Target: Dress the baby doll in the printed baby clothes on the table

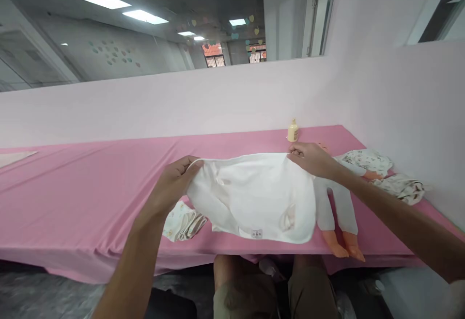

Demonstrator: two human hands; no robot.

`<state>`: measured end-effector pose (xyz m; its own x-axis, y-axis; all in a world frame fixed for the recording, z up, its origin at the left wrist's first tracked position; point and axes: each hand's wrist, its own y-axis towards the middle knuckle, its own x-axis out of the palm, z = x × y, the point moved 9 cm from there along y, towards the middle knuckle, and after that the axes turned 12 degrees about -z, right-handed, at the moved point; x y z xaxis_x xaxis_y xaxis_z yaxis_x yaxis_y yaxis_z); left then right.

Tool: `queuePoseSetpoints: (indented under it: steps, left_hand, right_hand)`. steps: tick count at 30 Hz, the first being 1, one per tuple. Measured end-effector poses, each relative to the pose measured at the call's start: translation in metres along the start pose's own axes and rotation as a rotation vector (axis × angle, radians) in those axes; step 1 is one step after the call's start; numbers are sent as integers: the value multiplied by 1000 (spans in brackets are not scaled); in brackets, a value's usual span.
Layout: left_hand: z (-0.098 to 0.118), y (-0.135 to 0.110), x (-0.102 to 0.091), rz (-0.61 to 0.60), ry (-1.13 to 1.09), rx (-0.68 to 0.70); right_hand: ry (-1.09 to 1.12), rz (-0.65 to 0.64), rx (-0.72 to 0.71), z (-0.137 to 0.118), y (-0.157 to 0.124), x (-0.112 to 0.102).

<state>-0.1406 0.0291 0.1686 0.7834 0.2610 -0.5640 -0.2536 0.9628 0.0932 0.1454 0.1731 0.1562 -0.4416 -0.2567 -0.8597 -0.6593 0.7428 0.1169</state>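
Note:
A white cloth (259, 193) with rounded corners hangs stretched between my two hands above the table's front part. It bears a small printed label near its lower edge. My left hand (179, 178) pinches its upper left corner. At the upper right corner, my right hand (308, 156) grips the edge between thumb and fingers. Just right of the cloth lies a baby doll (336, 207) in white clothing, its bare feet toward the table's front edge; my right arm and hand hide most of its head and upper body. Folded printed cloths (183, 222) lie below my left hand.
A pink sheet (90, 188) covers the long table along the wall. A pale yellow bottle (292, 131) stands at the back. Crumpled patterned cloths (399, 187) lie at the right by the side wall, and a pale flat cloth (16, 158) at the far left.

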Motion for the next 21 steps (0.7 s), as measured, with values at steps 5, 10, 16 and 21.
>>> queuePoseSetpoints:
  steps: [5,10,16,21]
  left_hand:
    - [54,3,21,-135,-242,31]
    - [101,19,34,-181,-560,153]
    - [117,24,69,-356,-732,203]
    - [112,30,90,-487,-810,166]
  right_hand:
    - [-197,78,-387,-80,-27,49]
    - [-433,233,-768,-165,-94,76]
    - [-943,398,-1101,-189,-111,98]
    - [-1833,380,-1056,-183,-91,138]
